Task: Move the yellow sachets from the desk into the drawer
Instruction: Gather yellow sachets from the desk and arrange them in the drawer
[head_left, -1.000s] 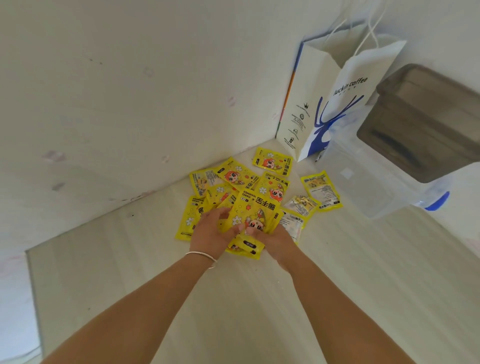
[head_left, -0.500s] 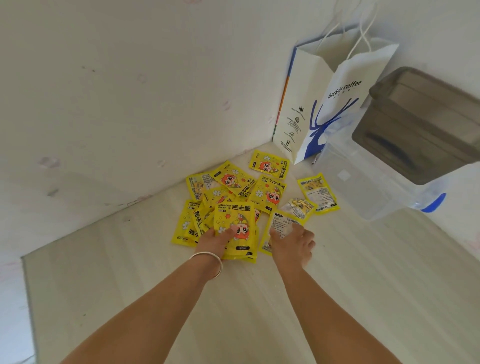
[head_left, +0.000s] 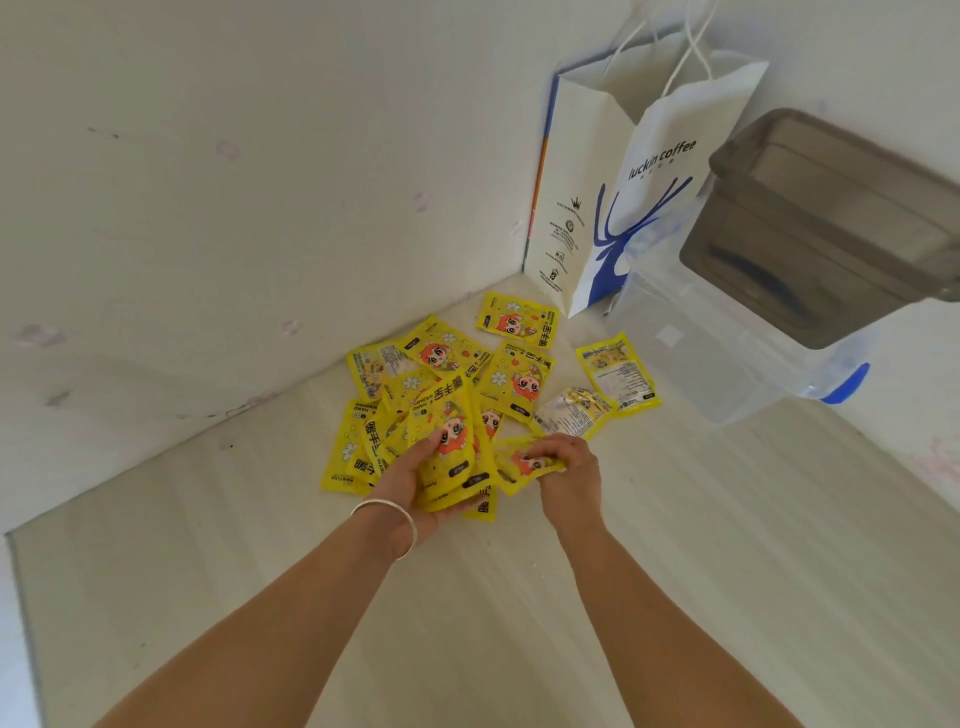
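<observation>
Gathering step: the left hand clasps a stack of flat yellow foil sachets over the far-corner table pile, the right hand pinches another; next, probably add it to the stack.

Grey-lidded box cut off at right, lower sachets hidden under pile
</observation>
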